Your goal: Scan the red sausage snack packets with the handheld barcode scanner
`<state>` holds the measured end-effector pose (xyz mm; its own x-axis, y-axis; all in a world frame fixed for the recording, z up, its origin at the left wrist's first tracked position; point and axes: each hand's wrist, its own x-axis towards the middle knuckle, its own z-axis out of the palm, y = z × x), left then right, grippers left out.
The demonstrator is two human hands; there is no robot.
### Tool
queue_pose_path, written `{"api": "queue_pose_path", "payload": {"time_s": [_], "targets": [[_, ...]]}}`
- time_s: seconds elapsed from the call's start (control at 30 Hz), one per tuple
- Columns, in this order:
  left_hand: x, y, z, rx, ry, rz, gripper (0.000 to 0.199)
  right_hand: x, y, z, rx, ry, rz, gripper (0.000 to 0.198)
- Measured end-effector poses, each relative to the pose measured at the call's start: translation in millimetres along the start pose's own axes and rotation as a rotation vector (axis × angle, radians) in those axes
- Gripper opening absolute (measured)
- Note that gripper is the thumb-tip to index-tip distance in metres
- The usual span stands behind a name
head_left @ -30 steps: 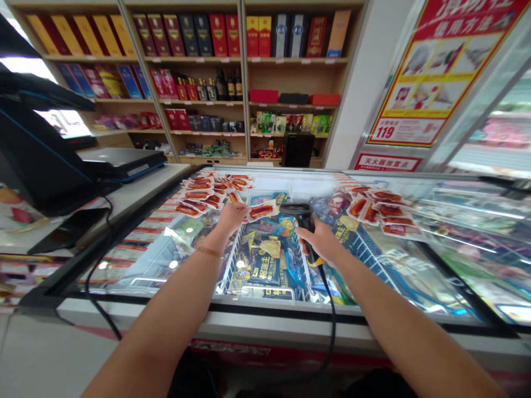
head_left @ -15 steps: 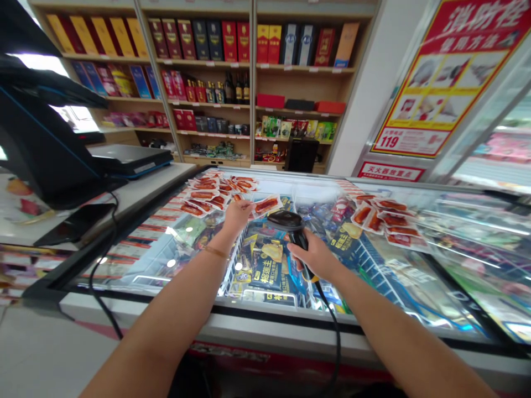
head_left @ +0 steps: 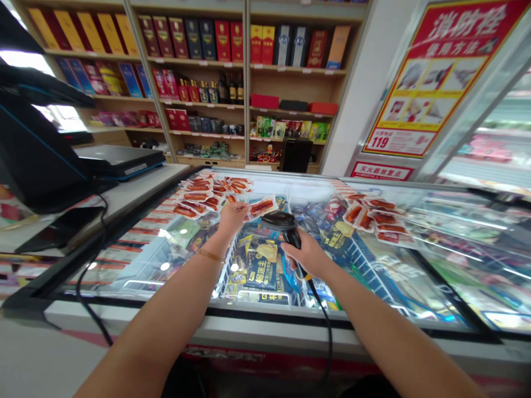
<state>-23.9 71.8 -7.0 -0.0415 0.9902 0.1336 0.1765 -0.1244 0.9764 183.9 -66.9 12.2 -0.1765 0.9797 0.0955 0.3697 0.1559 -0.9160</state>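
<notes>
My left hand (head_left: 233, 214) pinches the left end of a packaged sausage (head_left: 262, 207), a clear-and-white pack with a reddish-brown sausage inside. Wrapped around the handle of a black barcode scanner (head_left: 280, 220) is my right hand (head_left: 306, 251). The scanner's head lies close to the right end of the pack, and its cable hangs down over the freezer's front. Left of my left hand, a pile of sausage packs (head_left: 197, 196) rests on the freezer's glass top. Another group of sausage packs (head_left: 377, 218) lies on the glass to the right of the scanner.
Beneath both hands is a chest freezer (head_left: 174, 318) with a glass top, holding bagged goods in wire baskets. On the left, a counter (head_left: 166, 176) carries a scale (head_left: 120, 160) and a dark flat device (head_left: 58, 228). Shelves of boxes (head_left: 194, 83) stand behind.
The whole view has shifted slightly, so everything appears a little further left. Both hands keep their holds, with the pack and scanner in nearly the same relation.
</notes>
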Motion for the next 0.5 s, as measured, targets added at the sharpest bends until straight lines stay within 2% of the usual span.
{"api": "queue_pose_path", "payload": {"time_s": [0.13, 0.23, 0.37, 0.5], "targets": [[-0.1, -6.8, 10.2, -0.012, 0.028, -0.032, 0.028, 5.8, -1.1, -15.8, 0.074, 0.083, 0.012, 0.021], [1.5, -0.7, 31.9, 0.001, -0.005, -0.031, 0.029, 5.9, -5.3, -42.7, 0.152, 0.193, 0.055, 0.022], [2.5, 27.4, 82.8, 0.034, -0.089, 0.001, 0.026, -7.4, -2.6, -99.5, 0.173, 0.32, 0.074, 0.024], [11.7, 61.1, 155.3, 0.102, -0.155, 0.077, 0.027, -28.7, 15.3, -167.6, 0.139, 0.458, 0.123, 0.025]]}}
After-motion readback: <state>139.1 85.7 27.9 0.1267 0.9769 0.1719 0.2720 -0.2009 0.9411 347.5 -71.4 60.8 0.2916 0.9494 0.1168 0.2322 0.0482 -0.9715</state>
